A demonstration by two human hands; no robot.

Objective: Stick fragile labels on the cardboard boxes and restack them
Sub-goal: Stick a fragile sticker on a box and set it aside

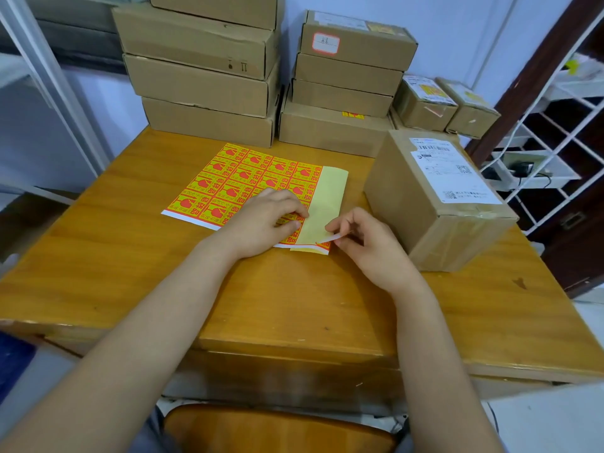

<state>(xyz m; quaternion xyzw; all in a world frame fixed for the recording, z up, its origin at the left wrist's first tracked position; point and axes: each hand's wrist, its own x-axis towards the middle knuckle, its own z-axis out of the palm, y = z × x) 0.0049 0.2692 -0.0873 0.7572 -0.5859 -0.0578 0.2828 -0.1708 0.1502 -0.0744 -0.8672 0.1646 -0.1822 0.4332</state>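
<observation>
A sheet of yellow-and-red fragile labels (228, 181) lies flat on the wooden table (130, 273). Its right column is bare pale yellow backing (330, 191). My left hand (264, 220) presses down on the sheet's near right part, fingers curled at the edge of the labels. My right hand (362, 240) pinches a label (330, 239) lifted at the sheet's near right corner, white underside showing. A large cardboard box (425, 204) with a white shipping label on top stands just right of my right hand.
A stack of wide flat boxes (202, 73) stands at the table's back left and a second stack (346, 80) beside it. Two small labelled boxes (444, 106) sit at the back right. White wire shelving (555, 142) stands on the right, a chair back (277, 429) below.
</observation>
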